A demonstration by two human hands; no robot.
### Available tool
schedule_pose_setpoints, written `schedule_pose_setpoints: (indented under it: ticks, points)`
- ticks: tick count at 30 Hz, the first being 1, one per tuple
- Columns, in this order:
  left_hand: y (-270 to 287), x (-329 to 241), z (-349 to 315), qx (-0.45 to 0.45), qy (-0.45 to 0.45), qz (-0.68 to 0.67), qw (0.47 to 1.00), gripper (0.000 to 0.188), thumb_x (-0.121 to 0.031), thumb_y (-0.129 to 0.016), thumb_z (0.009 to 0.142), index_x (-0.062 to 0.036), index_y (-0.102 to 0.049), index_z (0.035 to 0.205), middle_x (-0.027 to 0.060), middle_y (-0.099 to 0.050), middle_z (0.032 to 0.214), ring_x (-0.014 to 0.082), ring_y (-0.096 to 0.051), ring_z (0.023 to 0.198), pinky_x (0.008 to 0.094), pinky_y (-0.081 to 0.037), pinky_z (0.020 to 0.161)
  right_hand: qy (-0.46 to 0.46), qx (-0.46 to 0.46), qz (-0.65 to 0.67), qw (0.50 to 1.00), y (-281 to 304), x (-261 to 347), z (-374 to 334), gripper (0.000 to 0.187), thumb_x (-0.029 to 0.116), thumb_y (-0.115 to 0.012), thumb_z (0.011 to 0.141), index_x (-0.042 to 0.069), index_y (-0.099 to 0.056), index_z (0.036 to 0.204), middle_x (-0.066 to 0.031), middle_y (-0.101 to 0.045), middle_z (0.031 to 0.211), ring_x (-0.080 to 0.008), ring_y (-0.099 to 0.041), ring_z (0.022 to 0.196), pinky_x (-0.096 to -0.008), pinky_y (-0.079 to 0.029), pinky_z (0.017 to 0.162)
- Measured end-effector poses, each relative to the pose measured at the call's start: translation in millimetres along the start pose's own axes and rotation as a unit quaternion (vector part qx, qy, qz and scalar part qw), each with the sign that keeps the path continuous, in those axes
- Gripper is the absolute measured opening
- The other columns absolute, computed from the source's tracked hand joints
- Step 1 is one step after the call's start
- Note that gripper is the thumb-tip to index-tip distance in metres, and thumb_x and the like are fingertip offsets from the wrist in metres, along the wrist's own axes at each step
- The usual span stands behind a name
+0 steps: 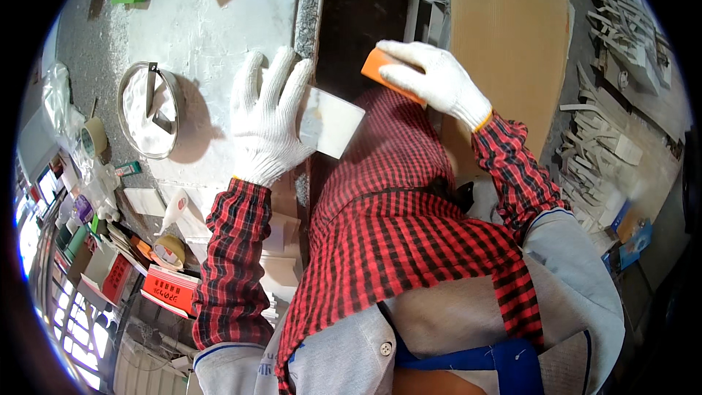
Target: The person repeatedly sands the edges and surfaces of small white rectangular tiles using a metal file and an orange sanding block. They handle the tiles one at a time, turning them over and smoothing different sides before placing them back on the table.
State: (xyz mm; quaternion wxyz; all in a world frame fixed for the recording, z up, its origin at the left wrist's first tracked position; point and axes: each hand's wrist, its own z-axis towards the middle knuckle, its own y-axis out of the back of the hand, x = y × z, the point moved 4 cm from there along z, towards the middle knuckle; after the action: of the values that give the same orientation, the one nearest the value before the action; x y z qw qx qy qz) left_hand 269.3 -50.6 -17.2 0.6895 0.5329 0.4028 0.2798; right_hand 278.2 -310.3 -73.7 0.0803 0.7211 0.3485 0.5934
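Note:
My left hand (267,117), in a white knit glove, lies flat with fingers spread on a white square tile piece (333,126) that juts over the edge of the dusty worktop (212,29). My right hand (435,77), also gloved, grips an orange block (376,67) just right of the tile's outer edge, above my red checked shirt. Whether the block touches the tile cannot be told.
A round metal bowl (150,110) of white powder with a tool in it stands left of my left hand. Tape rolls (93,137), boxes and small bottles crowd the left. A brown cardboard sheet (504,36) leans at right, with white offcuts (607,139) scattered on the floor.

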Motion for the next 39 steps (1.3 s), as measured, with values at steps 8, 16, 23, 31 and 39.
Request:
schedule_pose_setpoints:
  ticks: [8, 16, 23, 31, 39]
  points:
    - [4, -1, 4, -0.029, -0.024, -0.011, 0.999, 0.057, -0.018, -0.07, 0.077, -0.0123, -0.062, 0.134, 0.0133, -0.058, 0.14, 0.0459, -0.049, 0.13, 0.0527, -0.041, 0.109, -0.02, 0.066, -0.034, 0.997, -65, 28, 20, 0.051, 0.049, -0.061, 0.092, 0.012, -0.069, 0.125, -0.0202, -0.071, 0.112, -0.0386, -0.067, 0.106, -0.0439, -0.054, 0.09]
    - [13, -2, 7, -0.068, -0.035, -0.036, 0.996, 0.053, -0.019, -0.075, 0.071, -0.0112, -0.062, 0.122, 0.0111, -0.059, 0.134, 0.0425, -0.049, 0.127, 0.0578, -0.038, 0.107, -0.13, 0.004, -0.075, 0.989, 11, -44, -7, 0.062, 0.059, -0.06, 0.092, 0.013, -0.067, 0.132, -0.0171, -0.069, 0.128, -0.0356, -0.064, 0.119, -0.0416, -0.049, 0.102]
    - [47, 0, -15, -0.096, 0.29, -0.701, 0.645, 0.067, -0.044, -0.068, 0.09, 0.0019, -0.055, 0.136, 0.0194, -0.067, 0.113, 0.0354, -0.067, 0.101, 0.0435, -0.056, 0.092, 0.009, -0.065, 0.04, 0.997, 41, 56, 16, 0.063, 0.05, -0.07, 0.091, 0.007, -0.063, 0.136, -0.0198, -0.067, 0.131, -0.0307, -0.065, 0.121, -0.0364, -0.049, 0.104]
    - [74, -37, -24, -0.159, 0.163, -0.939, 0.257, 0.081, -0.068, -0.044, 0.096, 0.0016, -0.049, 0.137, 0.0253, -0.064, 0.1, 0.0416, -0.065, 0.088, 0.0497, -0.055, 0.078, 0.302, -0.053, -0.238, 0.922, -34, 178, 107, 0.058, 0.04, -0.073, 0.085, 0.014, -0.06, 0.136, -0.0128, -0.063, 0.123, -0.0336, -0.061, 0.11, -0.042, -0.052, 0.094]
    - [51, -31, -18, -0.193, 0.195, -0.931, 0.239, 0.081, -0.072, -0.042, 0.096, -0.0033, -0.048, 0.14, 0.0249, -0.063, 0.1, 0.0412, -0.065, 0.09, 0.0515, -0.054, 0.08, 0.31, -0.031, -0.128, 0.942, -30, 180, 127, 0.056, 0.041, -0.071, 0.087, 0.015, -0.061, 0.136, -0.0127, -0.064, 0.121, -0.0327, -0.059, 0.114, -0.0427, -0.048, 0.098]
